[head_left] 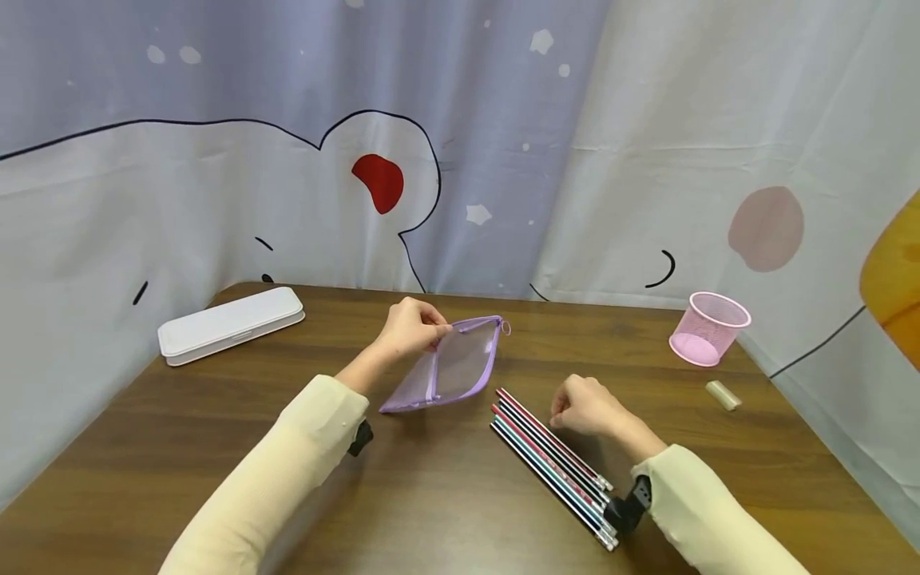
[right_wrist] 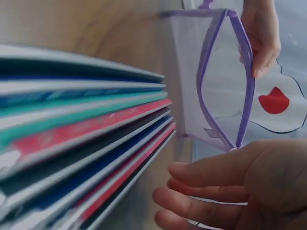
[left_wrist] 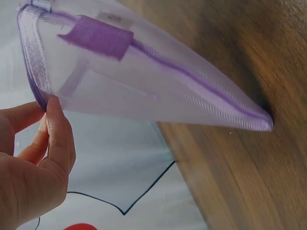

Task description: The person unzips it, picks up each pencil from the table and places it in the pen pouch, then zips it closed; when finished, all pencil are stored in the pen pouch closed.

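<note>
A purple mesh zipper pouch [head_left: 463, 363] is held up over the table by my left hand [head_left: 413, 326], thumb and fingers pinching its top edge. The right wrist view shows the pouch's mouth [right_wrist: 249, 91] spread apart at the zipper. Several striped pencils [head_left: 552, 467] lie side by side on the table in front of the pouch, eraser ends towards me. Just right of them is my right hand [head_left: 585, 406], its fingers loosely bent. In the right wrist view those fingers [right_wrist: 206, 175] hold nothing and stand apart from the pencils.
A long white case [head_left: 231, 323] lies at the back left of the wooden table [head_left: 402, 511]. Towards the right edge stands a pink mesh pen cup [head_left: 707, 329], with a small pale block [head_left: 723, 395] in front of it. A printed curtain [head_left: 489, 144] hangs behind the table.
</note>
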A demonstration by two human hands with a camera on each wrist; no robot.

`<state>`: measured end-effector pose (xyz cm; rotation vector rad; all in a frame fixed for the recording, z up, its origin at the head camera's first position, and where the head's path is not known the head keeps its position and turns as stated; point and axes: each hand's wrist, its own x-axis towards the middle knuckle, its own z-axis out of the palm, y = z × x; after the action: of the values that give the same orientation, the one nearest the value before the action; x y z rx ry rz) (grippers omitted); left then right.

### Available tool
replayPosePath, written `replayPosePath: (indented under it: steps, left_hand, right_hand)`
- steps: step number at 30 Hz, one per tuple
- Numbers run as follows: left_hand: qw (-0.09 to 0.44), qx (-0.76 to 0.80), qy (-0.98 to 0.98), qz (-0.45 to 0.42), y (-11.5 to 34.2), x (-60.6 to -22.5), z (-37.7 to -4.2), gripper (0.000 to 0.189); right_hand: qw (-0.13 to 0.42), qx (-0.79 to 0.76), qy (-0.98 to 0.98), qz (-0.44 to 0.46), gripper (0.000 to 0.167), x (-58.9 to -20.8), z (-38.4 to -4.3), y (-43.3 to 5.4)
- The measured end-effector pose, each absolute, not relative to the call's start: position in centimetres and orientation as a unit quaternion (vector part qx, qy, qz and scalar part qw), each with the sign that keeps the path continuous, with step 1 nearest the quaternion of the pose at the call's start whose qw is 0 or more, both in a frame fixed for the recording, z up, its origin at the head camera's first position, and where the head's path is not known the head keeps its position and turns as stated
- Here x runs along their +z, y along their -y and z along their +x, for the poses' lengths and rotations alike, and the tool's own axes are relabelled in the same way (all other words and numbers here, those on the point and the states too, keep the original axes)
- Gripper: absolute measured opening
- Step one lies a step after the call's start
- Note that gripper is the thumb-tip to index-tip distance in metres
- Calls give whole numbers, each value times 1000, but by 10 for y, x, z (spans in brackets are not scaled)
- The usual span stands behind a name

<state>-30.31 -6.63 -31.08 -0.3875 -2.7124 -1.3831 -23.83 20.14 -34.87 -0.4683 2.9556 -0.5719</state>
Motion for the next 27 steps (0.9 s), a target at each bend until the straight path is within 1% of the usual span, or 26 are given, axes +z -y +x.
replayPosePath:
  steps: [3, 7, 12, 20, 27]
  left_hand:
    - [32, -460, 879, -122, 65, -311, -302, 13]
    - [33, -465, 877, -116, 63, -313, -304, 12]
    - [40, -453, 884, -111, 61, -313, -304, 11]
    - [44, -450, 886, -107, 61, -315, -304, 11]
    - [43, -452, 887, -88, 63, -317, -303, 10]
  right_hand:
    - [57, -178, -964, -191, 4, -351, -231, -211]
    - [54, -195, -954, -221, 6, -361, -223, -216]
    - [46, -221, -952, -207, 8, -367, -221, -216]
    - [76, -254, -949, -169, 9, -365, -223, -214]
    - [60, -302, -937, -165, 8, -368, -225, -218]
